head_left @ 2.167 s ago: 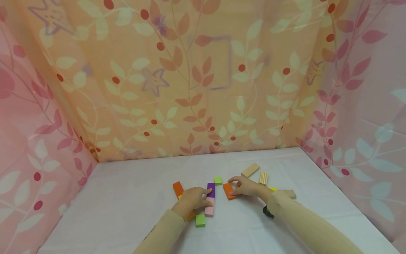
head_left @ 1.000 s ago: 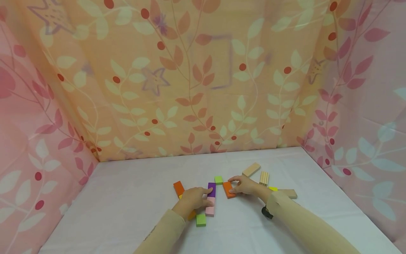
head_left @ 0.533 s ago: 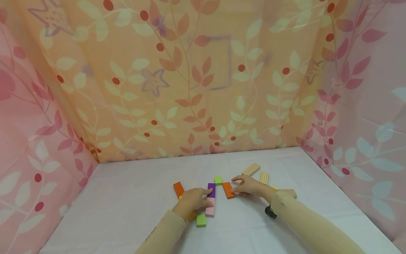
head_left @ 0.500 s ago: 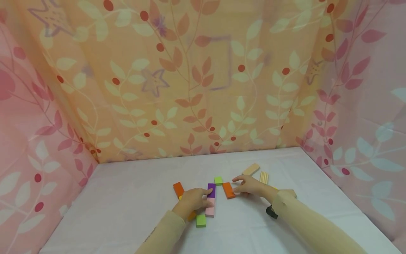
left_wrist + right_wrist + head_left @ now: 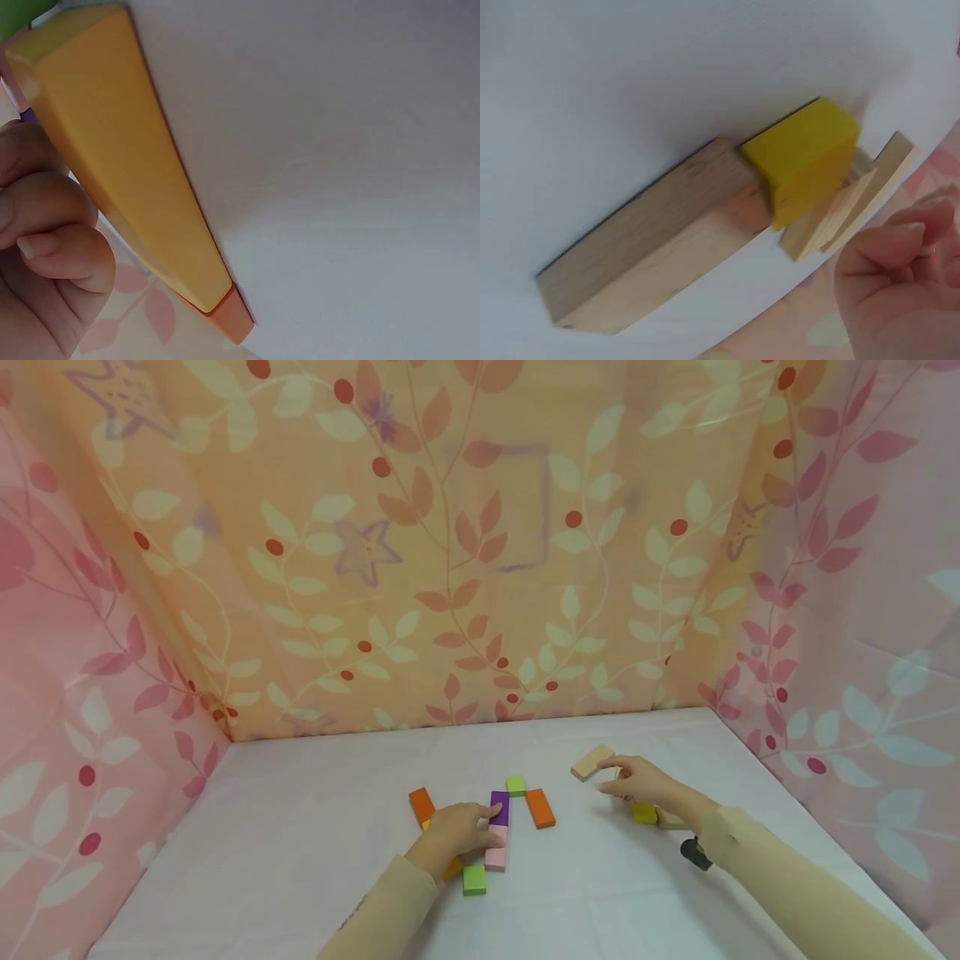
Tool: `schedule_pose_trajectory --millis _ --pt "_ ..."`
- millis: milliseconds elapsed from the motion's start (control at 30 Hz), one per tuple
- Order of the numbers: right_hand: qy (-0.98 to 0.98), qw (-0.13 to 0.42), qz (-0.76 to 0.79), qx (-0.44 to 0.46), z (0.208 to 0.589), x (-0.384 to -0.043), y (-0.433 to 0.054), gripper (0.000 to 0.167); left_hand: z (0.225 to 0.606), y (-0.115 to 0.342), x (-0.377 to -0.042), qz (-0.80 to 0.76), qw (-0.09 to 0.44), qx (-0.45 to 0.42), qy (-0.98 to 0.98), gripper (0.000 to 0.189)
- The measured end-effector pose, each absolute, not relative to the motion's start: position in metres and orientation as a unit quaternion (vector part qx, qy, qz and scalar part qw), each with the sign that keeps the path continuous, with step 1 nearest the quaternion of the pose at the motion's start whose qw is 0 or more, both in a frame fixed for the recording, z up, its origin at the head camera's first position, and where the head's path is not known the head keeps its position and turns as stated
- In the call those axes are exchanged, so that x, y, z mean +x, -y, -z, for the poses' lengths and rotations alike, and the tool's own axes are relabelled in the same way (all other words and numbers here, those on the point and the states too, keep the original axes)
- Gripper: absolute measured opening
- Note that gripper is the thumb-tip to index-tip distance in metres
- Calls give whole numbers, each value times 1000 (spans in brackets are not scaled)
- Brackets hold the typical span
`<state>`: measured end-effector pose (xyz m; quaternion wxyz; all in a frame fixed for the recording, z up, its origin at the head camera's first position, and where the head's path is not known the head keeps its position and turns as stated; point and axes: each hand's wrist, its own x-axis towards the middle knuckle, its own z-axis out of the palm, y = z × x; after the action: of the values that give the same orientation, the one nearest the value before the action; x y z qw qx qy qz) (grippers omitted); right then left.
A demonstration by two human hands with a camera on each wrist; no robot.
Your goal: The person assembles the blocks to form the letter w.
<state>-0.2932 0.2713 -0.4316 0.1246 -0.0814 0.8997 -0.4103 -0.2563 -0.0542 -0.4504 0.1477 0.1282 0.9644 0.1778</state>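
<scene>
My left hand (image 5: 459, 837) rests over the row of blocks, forefinger on the purple block (image 5: 500, 802) and thumb on the pink blocks (image 5: 495, 858). In the left wrist view its other fingers (image 5: 52, 202) are bent beside a long yellow-orange block (image 5: 127, 142). My right hand (image 5: 641, 781) hovers at the right, fingers loosely bent over the ridged wooden block (image 5: 826, 217), which it mostly hides in the head view. A yellow block (image 5: 810, 157) and a plain wooden block (image 5: 660, 232) lie just below that hand. An orange block (image 5: 540, 808) lies between the hands, untouched.
Green blocks (image 5: 515, 786) sit at the far and near ends of the row. Another orange block (image 5: 422, 807) lies left of the left hand. A wooden block (image 5: 592, 762) lies past the right fingertips. Patterned cloth (image 5: 480, 610) walls the white table (image 5: 315, 793).
My right hand has let go of the orange block and moved right to the wooden blocks. The orange block now stands beside the row. My left hand has stayed in place.
</scene>
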Motion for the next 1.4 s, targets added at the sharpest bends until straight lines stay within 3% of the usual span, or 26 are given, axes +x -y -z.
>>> schedule_pose_trajectory --millis 467,767,1100,1400 --pt "-938 126 316 -69 449 -305 -316 83 451 53 -258 -181 152 119 -964 61" --pt "-933 175 316 -8 454 -307 -323 96 449 52 -254 -188 150 125 -963 61" --pt "-927 180 328 15 457 -311 -320 92 451 53 -255 -188 147 122 -963 61" --pt "-934 145 326 -17 462 -308 -318 86 449 53 -253 -202 153 110 -961 60"
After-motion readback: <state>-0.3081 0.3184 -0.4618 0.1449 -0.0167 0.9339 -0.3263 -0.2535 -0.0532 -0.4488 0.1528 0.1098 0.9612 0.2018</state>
